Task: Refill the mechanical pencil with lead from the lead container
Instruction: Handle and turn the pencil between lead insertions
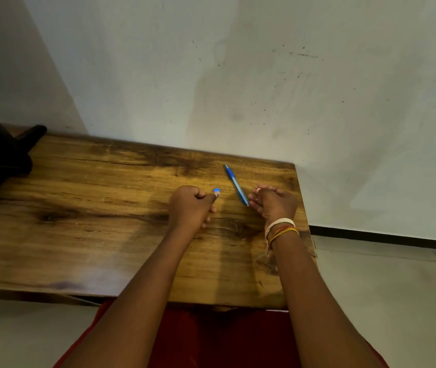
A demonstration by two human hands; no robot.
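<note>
On the counter (92, 197), toward its right end, lies the mechanical pencil (236, 185): slim blue barrel, long axis diagonal, tip pointing to the far-left, rear end near the right hand (272, 201). Right hand pinches a thin lead. Left hand (191, 205), clenched, grips a small blue-topped item, mostly hidden.

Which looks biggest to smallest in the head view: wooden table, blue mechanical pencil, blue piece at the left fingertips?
1. wooden table, by far the largest.
2. blue mechanical pencil, lying by the right hand.
3. blue piece pinched in the left hand, mostly hidden, so its full size is unsure.
</note>
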